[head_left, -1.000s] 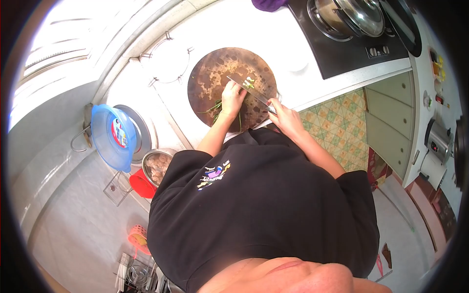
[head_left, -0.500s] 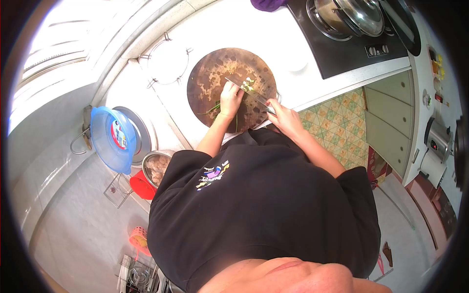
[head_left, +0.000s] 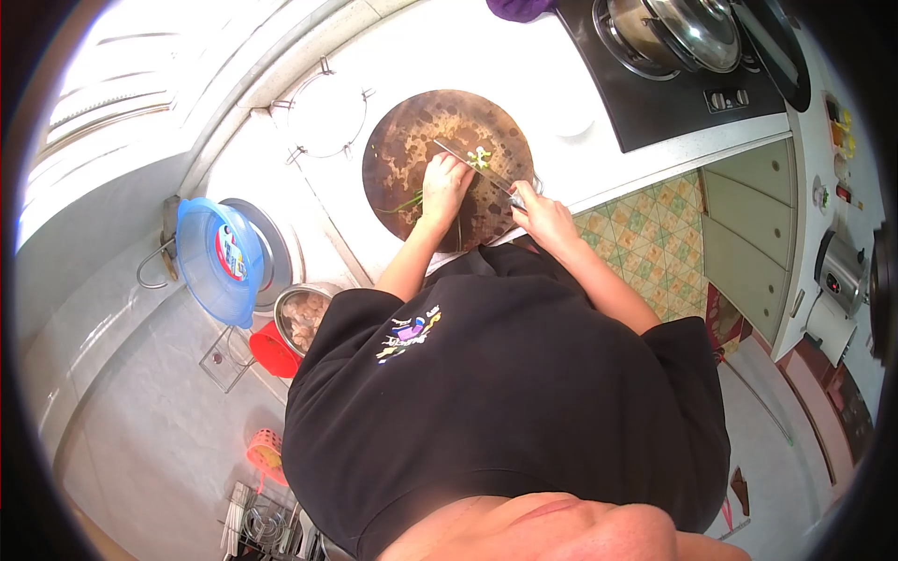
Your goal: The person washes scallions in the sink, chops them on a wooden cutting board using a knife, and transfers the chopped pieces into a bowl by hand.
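Note:
A round dark wooden board (head_left: 398, 140) lies on the white counter. My left hand (head_left: 446, 192) presses long thin green stalks (head_left: 412, 201) against it, fingers curled beside the blade. My right hand (head_left: 545, 221) is closed round the handle of a knife (head_left: 496, 179), whose blade slants across the board with its tip just above my left fingers. Small chopped green and pale pieces (head_left: 479, 157) lie along the blade's far side. The stalks pass under my left hand, which partly hides them.
A wire ring stand (head_left: 366, 117) is left of the board. Further left are a blue plastic basin (head_left: 201, 262), a metal bowl of pale chunks (head_left: 301, 318) and a red container (head_left: 272, 352). A lidded pot (head_left: 645, 37) sits on the black stove (head_left: 645, 122) at upper right.
The knife has shifted slightly against the chopped pieces, and both hands have made only small movements. The whole view has shifted a little.

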